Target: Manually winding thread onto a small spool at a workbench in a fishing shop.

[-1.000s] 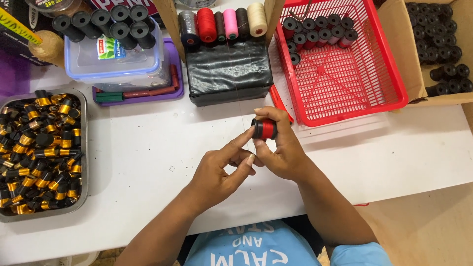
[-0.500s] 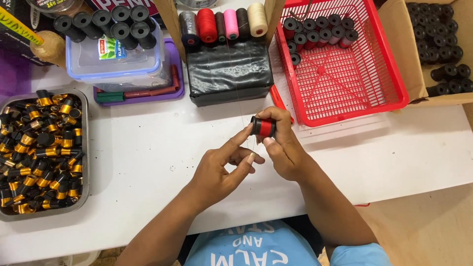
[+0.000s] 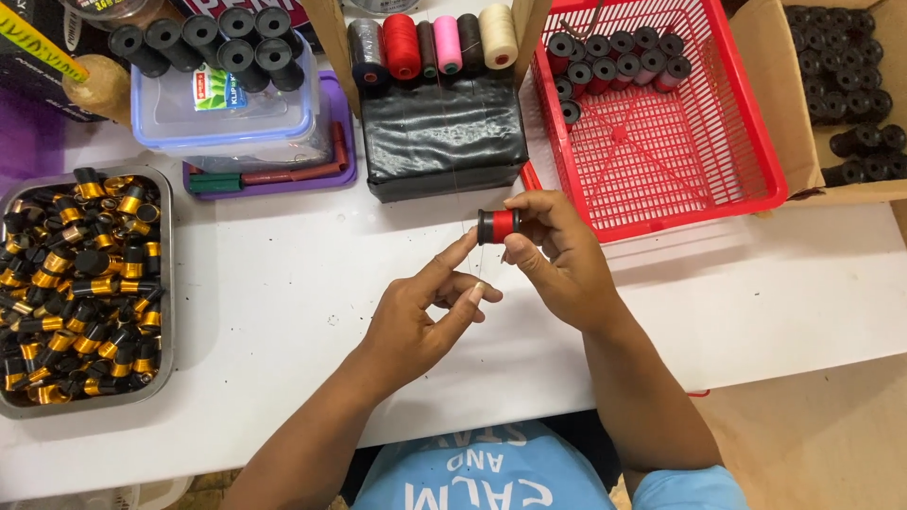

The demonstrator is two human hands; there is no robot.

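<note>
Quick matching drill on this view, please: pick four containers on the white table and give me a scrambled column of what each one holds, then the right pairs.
1. grey metal tray
2. red plastic mesh basket
3. brown cardboard box
4. clear plastic lidded tub

A. black bobbins lying on top of its lid
B. red-wound bobbins along its far edge
C. black empty bobbins inside
D. gold-wound bobbins heaped inside

Pairs: 1-D, 2-B, 3-C, 4-A

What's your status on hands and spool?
Right hand pinching small red-wound spool. Left hand beside it, index finger raised toward spool. White table beneath; nothing blocking.
</note>
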